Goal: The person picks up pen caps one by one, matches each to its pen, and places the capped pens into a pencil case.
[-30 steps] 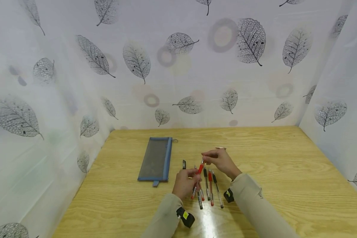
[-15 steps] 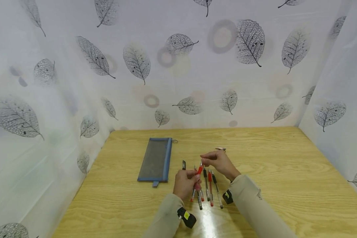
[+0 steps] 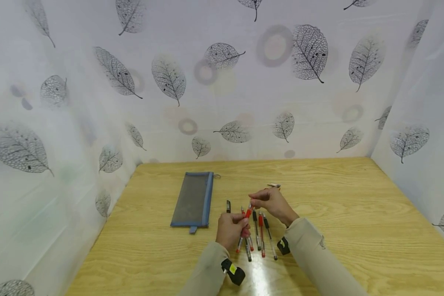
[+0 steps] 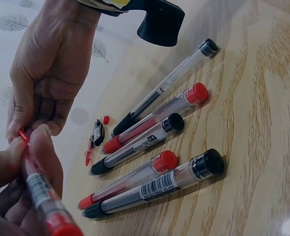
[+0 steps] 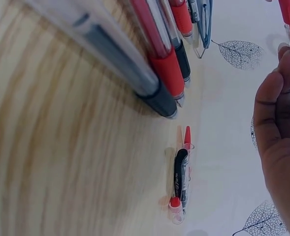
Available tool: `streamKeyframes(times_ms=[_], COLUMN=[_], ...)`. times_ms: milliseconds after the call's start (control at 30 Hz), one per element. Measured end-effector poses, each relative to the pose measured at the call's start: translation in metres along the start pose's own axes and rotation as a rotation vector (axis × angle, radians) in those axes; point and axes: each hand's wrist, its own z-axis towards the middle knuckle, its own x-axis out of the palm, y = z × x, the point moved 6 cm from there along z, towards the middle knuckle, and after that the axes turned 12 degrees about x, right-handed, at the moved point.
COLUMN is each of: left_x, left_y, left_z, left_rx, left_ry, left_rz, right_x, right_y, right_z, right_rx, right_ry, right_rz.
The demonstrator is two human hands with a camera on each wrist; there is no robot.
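My left hand (image 3: 229,229) grips a red gel pen (image 4: 44,191) by its clear barrel, just above the loose pens. At the pen's tip end, my right hand (image 3: 275,204) pinches with thumb and forefinger; the fingers partly hide that end. In the left wrist view the pen's red end plug (image 4: 66,229) points toward the camera. Under and beside the hands lie several capless pens, among them a red pen (image 3: 261,234), a black pen (image 3: 269,237) and a black pen with a barcode label (image 4: 159,188).
A blue-edged mesh pouch (image 3: 193,199) lies left of the hands on the wooden table (image 3: 151,255). Beyond the right hand sit several small clear, black and red pieces, including a black pen clip (image 5: 179,169). Leaf-patterned sheeting (image 3: 244,82) encloses the table's back and sides.
The red pen has tilted so its plug end is now hidden behind my left hand in the head view. My right hand has shifted slightly left and down.
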Motion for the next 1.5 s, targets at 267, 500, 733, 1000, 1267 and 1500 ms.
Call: streamKeyframes(times_ms=[267,500,733,1000,1267,1500], left_x=[0.0002,0.0018,0.0015,0.0007,0.0004,-0.0007], left_y=[0.0022,0.0007,-0.0001,0.0037,0.0029,0.0023], left_z=[-0.0003,-0.0014,-0.0015,0.0014,0.0022,0.0044], left_rx=[-0.005,-0.003,-0.024,-0.044,-0.052,-0.065], left_ry=[-0.003,0.006,0.017,0.022,0.033,0.049], left_rz=[0.003,-0.039,-0.064,-0.077,-0.069,-0.054], right_x=[0.0008,0.0010,0.0002,0.0016,0.0012,0.0004], right_y=[-0.0003,-0.0023,-0.0039,-0.0013,0.0000,0.0000], right_z=[-0.0006,-0.0014,-0.0026,-0.0030,-0.0027,0.0003], right_rx=[-0.005,-0.035,-0.045,-0.064,-0.059,-0.035], right_ry=[0.021,0.052,0.063,0.075,0.074,0.062], right_rz=[0.014,0.017,0.045,0.042,0.021,-0.009])
